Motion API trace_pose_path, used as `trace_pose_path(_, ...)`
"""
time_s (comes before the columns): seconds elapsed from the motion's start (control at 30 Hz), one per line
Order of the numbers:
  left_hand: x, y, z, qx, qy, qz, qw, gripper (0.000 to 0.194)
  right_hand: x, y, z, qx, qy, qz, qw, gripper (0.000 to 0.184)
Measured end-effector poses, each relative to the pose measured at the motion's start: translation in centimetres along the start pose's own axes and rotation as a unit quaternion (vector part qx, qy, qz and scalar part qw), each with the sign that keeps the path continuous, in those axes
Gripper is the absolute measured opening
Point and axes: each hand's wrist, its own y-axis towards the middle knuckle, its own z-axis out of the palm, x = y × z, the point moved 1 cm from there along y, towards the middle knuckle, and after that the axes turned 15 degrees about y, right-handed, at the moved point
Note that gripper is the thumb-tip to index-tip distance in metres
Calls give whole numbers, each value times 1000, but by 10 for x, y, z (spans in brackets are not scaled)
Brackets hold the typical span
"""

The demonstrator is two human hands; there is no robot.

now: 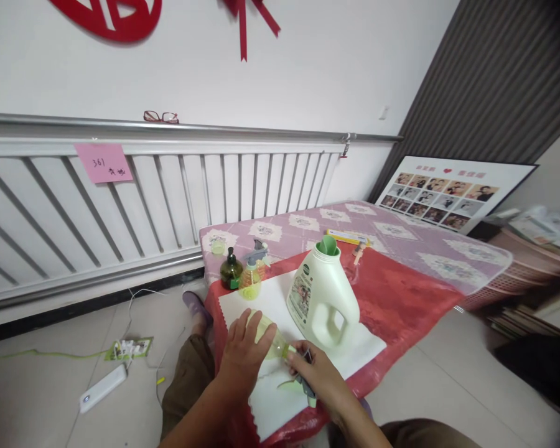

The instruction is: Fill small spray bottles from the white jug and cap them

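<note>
My left hand (245, 348) is wrapped round the clear, pale-yellow body of a spray bottle (279, 345), which lies tilted over the white paper. At its neck, my right hand (320, 370) grips the grey and green trigger head (307, 387). Whether the head is screwed tight on the neck cannot be seen. Just beyond my hands a large pale-green detergent jug (324, 292) stands upright, a green spout insert showing in its open mouth. Left of the jug are a dark green pump bottle (231, 272) and a clear bottle with yellow liquid (250, 283).
White paper (359, 348) lies over a red plastic sheet (401, 280) on a table with a purple patterned cloth (303, 222). A yellow-and-white box (348, 237) lies behind the jug. A radiator (191, 186) runs along the wall; a power strip (129, 348) is on the floor.
</note>
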Motion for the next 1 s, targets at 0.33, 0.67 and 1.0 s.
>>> trace_pose_path(0.33,-3,4,-2,7,11,-7,1000,36,-4,0,1,-59,-62,-60,995,18)
trace_pose_path(0.67,0,4,-4,3,20,21,1000,37,-9,0,-2,0,-75,38,996,17)
trace_pose_path(1.0,26,-17,29,196,-163,-217,942,75,10,3,-23,-94,138,-58,984,74)
